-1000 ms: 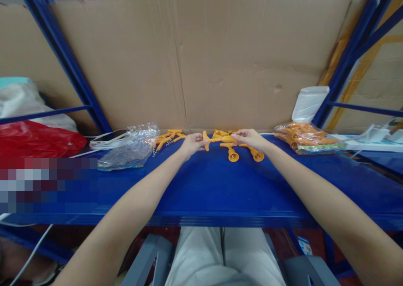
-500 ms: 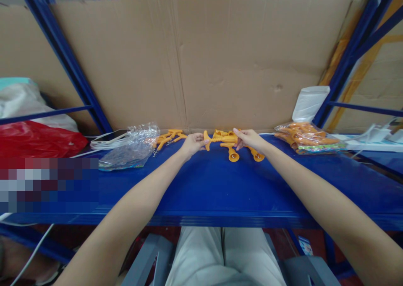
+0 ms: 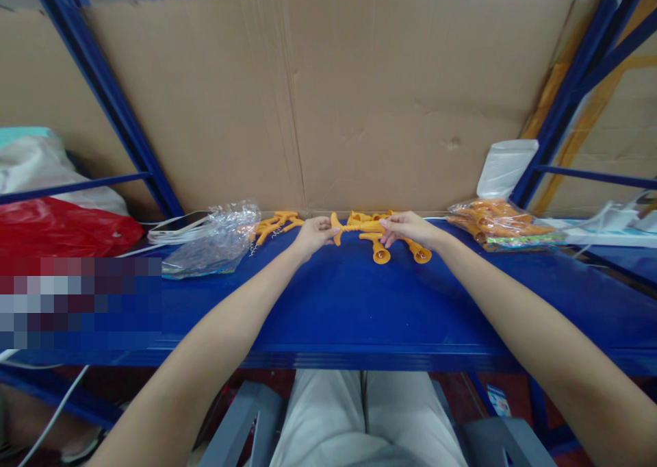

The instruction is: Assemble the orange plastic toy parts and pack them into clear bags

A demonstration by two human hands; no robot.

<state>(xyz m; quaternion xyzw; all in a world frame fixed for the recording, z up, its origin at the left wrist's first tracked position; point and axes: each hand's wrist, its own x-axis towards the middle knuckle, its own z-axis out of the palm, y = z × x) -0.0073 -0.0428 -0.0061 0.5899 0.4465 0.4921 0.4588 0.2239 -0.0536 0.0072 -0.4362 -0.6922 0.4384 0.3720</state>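
Note:
Far back on the blue shelf (image 3: 349,303), both hands hold one orange plastic toy piece (image 3: 359,228) between them. My left hand (image 3: 314,235) pinches its left end with closed fingers. My right hand (image 3: 410,228) grips its right end, fingers curled over it. Two orange trumpet-shaped parts (image 3: 380,253) point toward me just below the held piece. More orange pieces (image 3: 365,216) lie in a small heap behind it, against the cardboard.
Left of my hands lie loose orange parts (image 3: 274,224) and a crumpled clear plastic bag (image 3: 218,241). A sealed bag of orange toys (image 3: 500,224) sits at the right, a white packet (image 3: 506,169) behind it. A cardboard sheet (image 3: 328,97) backs the shelf. Red bag (image 3: 61,227) at left.
My right hand's fingers have shifted slightly on the orange piece, back and forth by a little. The left hand and the parts on the shelf have stayed where they were.

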